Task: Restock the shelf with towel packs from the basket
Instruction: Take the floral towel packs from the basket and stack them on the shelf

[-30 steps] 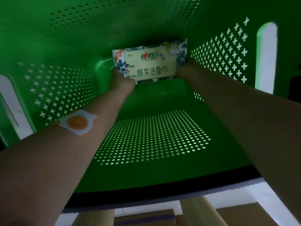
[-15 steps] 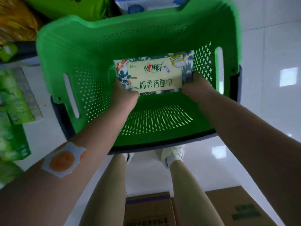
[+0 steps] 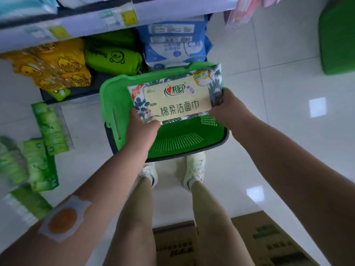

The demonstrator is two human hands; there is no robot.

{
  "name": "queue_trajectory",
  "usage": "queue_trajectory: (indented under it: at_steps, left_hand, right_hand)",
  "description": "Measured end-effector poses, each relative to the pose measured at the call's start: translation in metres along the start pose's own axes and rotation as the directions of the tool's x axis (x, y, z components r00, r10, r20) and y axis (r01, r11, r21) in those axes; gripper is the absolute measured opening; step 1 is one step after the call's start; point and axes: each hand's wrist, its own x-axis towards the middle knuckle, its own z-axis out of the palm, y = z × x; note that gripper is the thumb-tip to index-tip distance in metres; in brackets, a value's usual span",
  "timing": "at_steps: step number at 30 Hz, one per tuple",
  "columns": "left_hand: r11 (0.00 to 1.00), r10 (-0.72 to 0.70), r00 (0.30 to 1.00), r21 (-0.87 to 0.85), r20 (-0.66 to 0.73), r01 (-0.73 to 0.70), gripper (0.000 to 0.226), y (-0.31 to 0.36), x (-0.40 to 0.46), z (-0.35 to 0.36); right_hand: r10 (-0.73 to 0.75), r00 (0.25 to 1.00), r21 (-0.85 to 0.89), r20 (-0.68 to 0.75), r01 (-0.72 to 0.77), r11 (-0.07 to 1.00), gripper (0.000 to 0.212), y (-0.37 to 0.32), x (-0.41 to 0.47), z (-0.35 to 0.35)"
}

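Note:
A towel pack (image 3: 176, 96) with a cream label, Chinese lettering and a leaf pattern hangs above the green basket (image 3: 107, 104). My left hand (image 3: 142, 129) grips its lower left corner and my right hand (image 3: 226, 108) grips its right end. The perforated basket stands on the white floor just beyond my feet, and the part of its inside that shows holds nothing. The shelf edge (image 3: 80, 22) with price tags runs across the top of the view.
The low shelf holds yellow duck-print packs (image 3: 55, 68), a green pack (image 3: 113, 56) and blue-and-white packs (image 3: 176, 47). Green tissue packs (image 3: 44, 150) stand at the left. Cardboard boxes (image 3: 269, 240) lie behind my legs. Another green basket (image 3: 338, 39) is at far right.
The towel pack has come up out of the basket in both hands. The view has pulled back from inside the basket, so the shelf and floor now show.

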Motion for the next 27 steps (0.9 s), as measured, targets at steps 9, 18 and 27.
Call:
queue_trajectory:
  at_steps: [9,18,27]
  left_hand:
    - [0.995,0.080,0.997,-0.056,-0.015,-0.081,0.047,0.083,-0.091,-0.052]
    - [0.960,0.266,0.962,-0.075,-0.063,-0.270,0.046,0.149,-0.198,-0.132]
    - [0.921,0.346,0.922,-0.127,-0.172,-0.370,0.046,0.196,-0.248,-0.181]
  right_hand:
    - [-0.156,0.978,-0.023,-0.138,0.154,0.988,0.033,-0.062,-0.101,-0.061]
    - [-0.338,0.927,-0.025,-0.160,0.338,0.941,0.027,-0.126,-0.214,-0.112]
    - [-0.441,0.883,-0.050,-0.159,0.439,0.897,0.033,-0.191,-0.284,-0.140]
